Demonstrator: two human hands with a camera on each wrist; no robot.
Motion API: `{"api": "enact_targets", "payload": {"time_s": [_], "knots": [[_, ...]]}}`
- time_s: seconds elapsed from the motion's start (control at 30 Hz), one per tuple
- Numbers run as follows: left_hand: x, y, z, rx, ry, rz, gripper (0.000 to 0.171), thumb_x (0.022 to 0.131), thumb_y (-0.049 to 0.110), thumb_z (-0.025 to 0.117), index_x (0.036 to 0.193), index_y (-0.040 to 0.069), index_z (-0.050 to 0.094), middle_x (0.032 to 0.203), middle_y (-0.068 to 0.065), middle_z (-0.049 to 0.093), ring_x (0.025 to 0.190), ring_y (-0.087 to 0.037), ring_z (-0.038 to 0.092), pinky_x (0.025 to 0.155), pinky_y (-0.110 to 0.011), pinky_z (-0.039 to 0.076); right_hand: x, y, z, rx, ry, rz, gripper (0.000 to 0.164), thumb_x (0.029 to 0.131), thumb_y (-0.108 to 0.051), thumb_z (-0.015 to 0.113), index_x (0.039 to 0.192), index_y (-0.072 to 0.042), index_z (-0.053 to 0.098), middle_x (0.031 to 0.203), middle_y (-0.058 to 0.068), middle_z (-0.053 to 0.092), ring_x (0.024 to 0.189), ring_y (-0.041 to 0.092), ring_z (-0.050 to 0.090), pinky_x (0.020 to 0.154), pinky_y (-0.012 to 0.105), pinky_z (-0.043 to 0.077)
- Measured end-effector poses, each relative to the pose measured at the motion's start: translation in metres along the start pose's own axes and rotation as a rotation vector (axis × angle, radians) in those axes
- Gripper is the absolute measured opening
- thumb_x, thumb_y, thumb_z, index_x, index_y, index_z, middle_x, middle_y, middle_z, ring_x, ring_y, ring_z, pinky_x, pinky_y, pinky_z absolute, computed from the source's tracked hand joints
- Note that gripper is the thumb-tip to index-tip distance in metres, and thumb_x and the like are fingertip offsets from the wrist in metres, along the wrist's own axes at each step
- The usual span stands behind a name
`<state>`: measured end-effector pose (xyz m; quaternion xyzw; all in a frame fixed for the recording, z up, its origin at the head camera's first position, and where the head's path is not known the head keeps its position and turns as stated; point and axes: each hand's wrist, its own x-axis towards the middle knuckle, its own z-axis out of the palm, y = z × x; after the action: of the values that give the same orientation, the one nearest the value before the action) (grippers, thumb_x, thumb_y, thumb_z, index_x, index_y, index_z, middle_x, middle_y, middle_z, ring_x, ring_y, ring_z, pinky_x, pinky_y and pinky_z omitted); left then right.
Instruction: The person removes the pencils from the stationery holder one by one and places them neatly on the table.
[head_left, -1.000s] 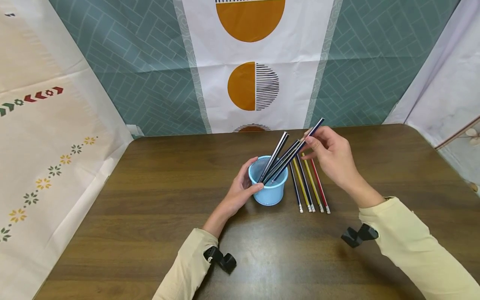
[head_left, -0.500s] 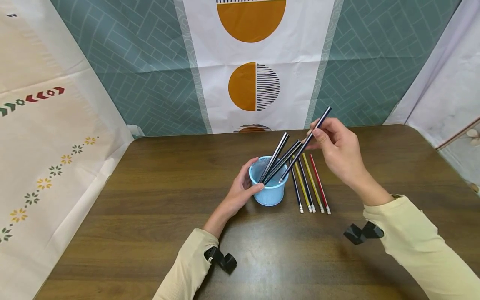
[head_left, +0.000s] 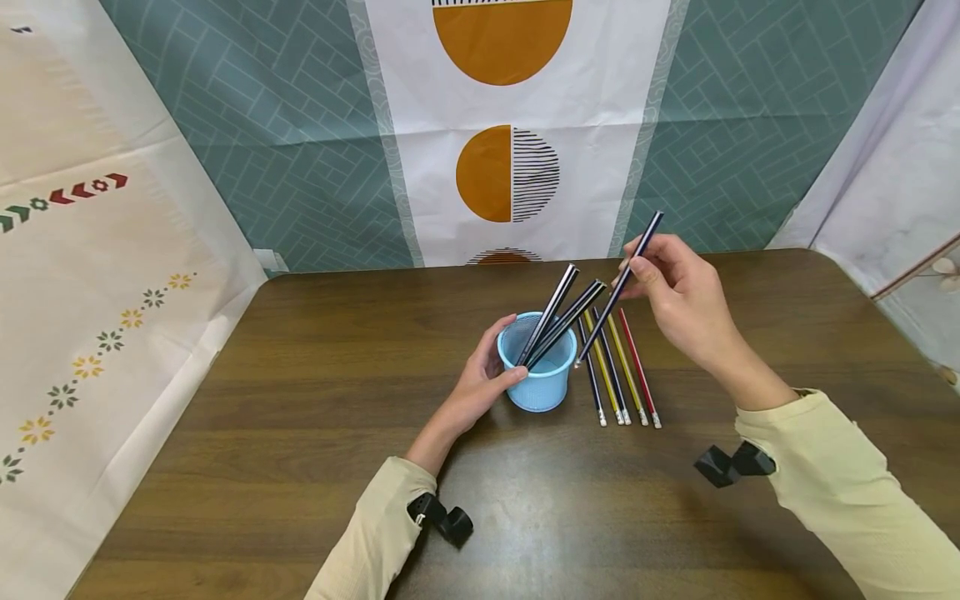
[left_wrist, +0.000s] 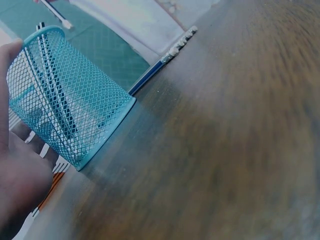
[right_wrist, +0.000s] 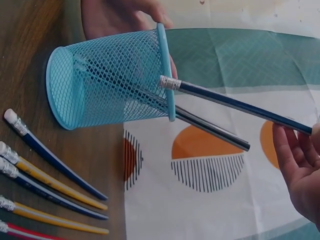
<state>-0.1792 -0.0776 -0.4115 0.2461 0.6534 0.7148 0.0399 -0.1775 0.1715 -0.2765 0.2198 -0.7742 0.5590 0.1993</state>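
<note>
My left hand (head_left: pixel 483 375) grips the rim and side of a light blue mesh pencil cup (head_left: pixel 542 392) standing on the table. Several dark striped pencils (head_left: pixel 557 310) lean inside it, tilted to the right. Between thumb and fingers my right hand (head_left: pixel 678 296) pinches a dark blue pencil (head_left: pixel 621 287) near its upper end. That pencil slants down to the left, its eraser end just outside the cup's right rim. In the right wrist view the eraser end (right_wrist: pixel 170 83) overlaps the rim. To the cup's right lies a row of pencils (head_left: pixel 617 367), blue, yellow and red, erasers toward me.
The brown wooden table (head_left: pixel 337 375) ends at a back edge against a hanging patterned cloth (head_left: pixel 315 167). Pale cloths hang at the left (head_left: pixel 112 333) and right (head_left: pixel 885 167). A black wrist camera (head_left: pixel 441 518) sits on each sleeve.
My right hand has lifted the dark blue pencil up and to the right, and its eraser end has come out of the cup. The left hand and cup have stayed put.
</note>
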Motion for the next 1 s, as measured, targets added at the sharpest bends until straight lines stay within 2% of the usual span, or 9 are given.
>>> {"api": "enact_targets", "payload": {"time_s": [0.23,0.5,0.63,0.87,1.0], "knots": [[-0.001,0.000,-0.001,0.000,0.002,0.007,0.074,0.089,0.016,0.068,0.150,0.008,0.027,0.144,-0.022,0.038,0.132,-0.032,0.038,0.109,-0.043,0.029,0.000,0.005,-0.004,-0.077,-0.041,0.048,0.020,0.098,0.004,0.048,0.116,0.012,0.055,0.097,0.013,0.058,0.078,0.003,0.060,0.071,0.016,0.051],[0.000,-0.001,-0.001,0.001,-0.006,0.008,0.074,0.090,0.019,0.069,0.150,0.007,0.027,0.144,-0.021,0.038,0.132,-0.031,0.038,0.109,-0.043,0.028,-0.002,0.016,-0.008,-0.186,-0.032,0.086,0.028,0.095,0.002,0.056,0.123,0.006,0.059,0.096,0.016,0.063,0.070,0.001,0.060,0.067,0.014,0.049],[0.000,-0.001,-0.001,0.005,-0.003,0.006,0.076,0.089,0.025,0.070,0.150,0.008,0.028,0.145,-0.021,0.038,0.131,-0.031,0.039,0.109,-0.043,0.028,-0.003,0.023,-0.009,-0.178,-0.028,0.104,0.030,0.094,0.003,0.058,0.124,0.006,0.057,0.096,0.018,0.063,0.070,-0.001,0.059,0.065,0.014,0.049],[0.000,-0.003,-0.001,0.015,0.002,-0.007,0.079,0.088,0.033,0.072,0.150,0.010,0.028,0.145,-0.018,0.038,0.132,-0.029,0.038,0.110,-0.043,0.028,-0.003,0.035,-0.013,-0.188,-0.050,0.129,0.031,0.094,0.001,0.059,0.124,0.006,0.056,0.095,0.011,0.063,0.071,-0.002,0.059,0.063,0.015,0.050],[0.001,-0.004,-0.001,0.019,0.002,-0.004,0.081,0.087,0.035,0.072,0.150,0.010,0.028,0.145,-0.018,0.038,0.132,-0.030,0.038,0.109,-0.044,0.028,-0.002,0.041,-0.015,-0.217,-0.078,0.155,0.030,0.095,-0.003,0.059,0.124,0.005,0.056,0.095,0.016,0.063,0.068,0.000,0.059,0.062,0.015,0.049]]}}
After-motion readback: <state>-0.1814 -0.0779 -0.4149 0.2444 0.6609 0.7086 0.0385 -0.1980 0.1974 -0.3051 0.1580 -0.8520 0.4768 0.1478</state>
